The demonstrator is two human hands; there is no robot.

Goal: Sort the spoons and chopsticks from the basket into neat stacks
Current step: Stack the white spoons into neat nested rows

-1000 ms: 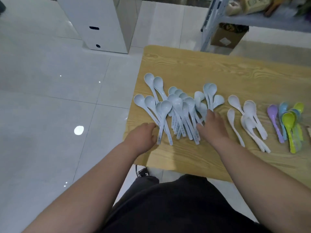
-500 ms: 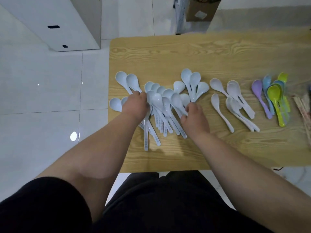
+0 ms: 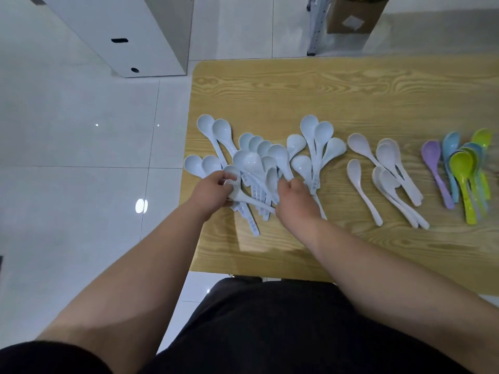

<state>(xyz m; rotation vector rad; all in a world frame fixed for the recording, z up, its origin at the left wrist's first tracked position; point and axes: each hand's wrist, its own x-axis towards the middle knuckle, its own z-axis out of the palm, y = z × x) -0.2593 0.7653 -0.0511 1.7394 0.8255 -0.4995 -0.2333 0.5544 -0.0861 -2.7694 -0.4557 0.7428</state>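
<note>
Several pale blue spoons (image 3: 253, 160) lie fanned in a loose heap at the left end of the wooden table (image 3: 351, 90). My left hand (image 3: 213, 191) grips pale blue spoons at the heap's left side, fingers curled round their necks. My right hand (image 3: 294, 198) rests on the handles in the middle of the heap, its fingers curled among them; what they hold is hidden. A group of white spoons (image 3: 388, 171) lies to the right. Coloured spoons (image 3: 459, 168) in purple, blue and green lie at the far right. No basket or chopsticks show.
The table's left edge drops to a tiled floor (image 3: 81, 157). A white cabinet (image 3: 129, 36) stands on the floor at the back left. A cardboard box (image 3: 353, 14) and a metal rack leg (image 3: 316, 25) stand behind the table.
My left hand has closed round spoons at the heap's left and lifted them a little. My right hand has shifted left into the handles. The camera now looks more steeply down.
</note>
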